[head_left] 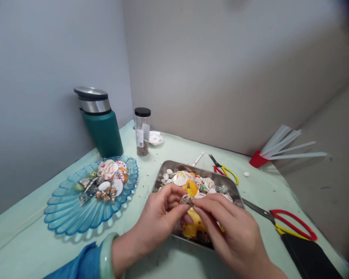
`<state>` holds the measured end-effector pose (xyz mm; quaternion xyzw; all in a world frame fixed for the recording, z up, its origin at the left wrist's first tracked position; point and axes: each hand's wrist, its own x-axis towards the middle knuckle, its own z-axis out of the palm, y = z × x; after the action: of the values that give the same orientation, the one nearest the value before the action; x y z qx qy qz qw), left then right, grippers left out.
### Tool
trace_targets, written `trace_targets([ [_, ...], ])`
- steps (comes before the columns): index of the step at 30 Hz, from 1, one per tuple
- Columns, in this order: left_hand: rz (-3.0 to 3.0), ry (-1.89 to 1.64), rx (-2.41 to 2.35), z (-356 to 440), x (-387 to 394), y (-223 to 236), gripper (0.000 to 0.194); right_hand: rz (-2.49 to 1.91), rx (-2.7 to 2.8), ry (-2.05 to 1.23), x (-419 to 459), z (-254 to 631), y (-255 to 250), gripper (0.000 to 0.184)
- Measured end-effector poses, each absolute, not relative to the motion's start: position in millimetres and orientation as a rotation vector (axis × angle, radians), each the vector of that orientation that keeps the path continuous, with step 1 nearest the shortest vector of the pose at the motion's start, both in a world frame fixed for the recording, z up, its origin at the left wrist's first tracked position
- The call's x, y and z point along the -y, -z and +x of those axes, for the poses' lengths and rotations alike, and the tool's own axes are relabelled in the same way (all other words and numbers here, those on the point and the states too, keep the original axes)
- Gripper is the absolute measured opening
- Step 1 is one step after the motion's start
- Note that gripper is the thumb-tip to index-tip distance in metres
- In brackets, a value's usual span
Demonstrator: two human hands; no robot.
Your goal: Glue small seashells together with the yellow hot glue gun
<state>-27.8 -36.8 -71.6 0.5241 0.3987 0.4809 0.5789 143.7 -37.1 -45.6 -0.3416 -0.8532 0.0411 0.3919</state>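
Observation:
Both hands meet above a metal tray (235,190) filled with seashells. My left hand (155,215) pinches a small grey-white seashell (187,199) between thumb and fingers. From the other side, the fingertips of my right hand (235,224) are closed on the same shell. Fingers cover part of it, so its full shape is hidden. Under the hands lie white and orange shells and a yellow object (194,224) with a small grey pointed tip showing above it; its kind is unclear.
At left stands a blue scalloped plate (72,217) of shells, with a green bottle (103,133) and a clear jar (142,133) behind. Small scissors (225,168), large scissors (293,224), a black object (308,255) and a red cup (257,159) of translucent sticks are at right.

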Motion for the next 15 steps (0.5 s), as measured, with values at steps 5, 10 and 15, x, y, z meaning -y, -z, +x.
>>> trace_targets([
  [5,1.095,-1.154,-0.850,-28.4,34.7,69.5,0.026,-0.850,2.037,-0.215,36.0,146.5,41.1,0.017],
  [10,1.070,-1.161,-0.838,-28.1,34.3,68.0,0.029,-0.862,2.073,-0.227,36.2,147.4,41.4,0.016],
  [15,1.111,-1.153,-0.856,-28.6,35.1,70.7,0.026,-0.887,2.106,-0.189,36.7,146.1,44.4,0.016],
])
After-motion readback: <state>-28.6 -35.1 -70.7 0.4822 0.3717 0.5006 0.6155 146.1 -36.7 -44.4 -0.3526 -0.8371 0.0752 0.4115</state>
